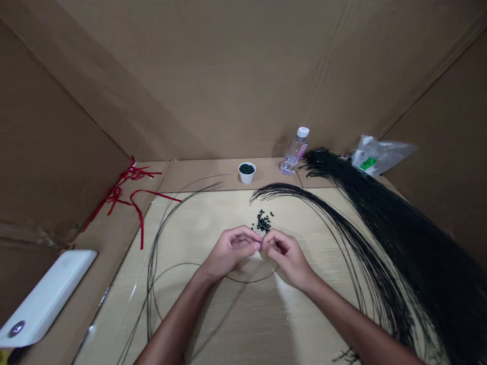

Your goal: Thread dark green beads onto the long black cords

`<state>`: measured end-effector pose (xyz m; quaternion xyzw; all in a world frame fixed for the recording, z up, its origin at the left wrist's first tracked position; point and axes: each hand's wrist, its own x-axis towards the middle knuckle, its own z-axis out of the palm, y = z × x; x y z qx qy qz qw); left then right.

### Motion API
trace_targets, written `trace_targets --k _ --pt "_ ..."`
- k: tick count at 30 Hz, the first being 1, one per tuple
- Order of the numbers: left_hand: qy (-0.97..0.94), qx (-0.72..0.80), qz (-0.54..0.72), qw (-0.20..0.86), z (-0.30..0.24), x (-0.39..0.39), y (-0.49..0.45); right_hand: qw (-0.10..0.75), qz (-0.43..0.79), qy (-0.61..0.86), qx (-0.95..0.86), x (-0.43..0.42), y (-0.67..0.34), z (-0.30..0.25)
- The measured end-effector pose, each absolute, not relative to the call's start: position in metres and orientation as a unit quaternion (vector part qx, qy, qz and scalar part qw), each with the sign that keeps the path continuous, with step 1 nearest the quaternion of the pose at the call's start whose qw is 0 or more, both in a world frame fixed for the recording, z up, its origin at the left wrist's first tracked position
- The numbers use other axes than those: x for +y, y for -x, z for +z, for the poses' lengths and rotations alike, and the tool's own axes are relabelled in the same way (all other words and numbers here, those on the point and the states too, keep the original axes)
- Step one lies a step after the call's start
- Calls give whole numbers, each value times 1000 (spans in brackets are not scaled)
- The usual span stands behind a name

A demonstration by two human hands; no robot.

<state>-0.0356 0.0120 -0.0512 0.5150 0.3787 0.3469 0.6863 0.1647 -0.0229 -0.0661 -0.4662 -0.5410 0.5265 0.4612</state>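
Note:
My left hand (232,251) and my right hand (285,256) meet fingertip to fingertip over the pale wooden table (213,314). Both pinch a thin black strand (247,279) that loops below my hands. What sits at the pinch point is too small to make out. A small heap of black beads (263,221) lies just beyond my fingers. A fan of thin black strands (342,228) arcs from the table's middle to the right.
A white cup of black beads (247,172) and a clear water bottle (294,151) stand at the back. A thick bundle of black strands (411,243) lies at right, by a plastic bag (376,154). Red ribbon (127,195) and a white power bank (45,296) are at left. Cardboard walls surround.

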Motion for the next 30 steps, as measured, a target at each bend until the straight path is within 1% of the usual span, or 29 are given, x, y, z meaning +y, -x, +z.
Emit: trace_targets --k 7,12,17,26,30 --pt "-507 394 380 666 -54 11 36 481 509 459 -546 -22 -159 -72" --pt "-516 397 371 662 -54 10 36 492 509 454 -542 -22 -157 -79" --pt "-524 369 369 673 -53 9 38 497 512 455 -533 -22 -158 -81" --pt "-513 389 384 662 -52 11 33 469 489 467 -567 -26 -157 -76" --pt "-519 398 390 648 -54 11 31 474 489 476 -557 -25 -154 -78"
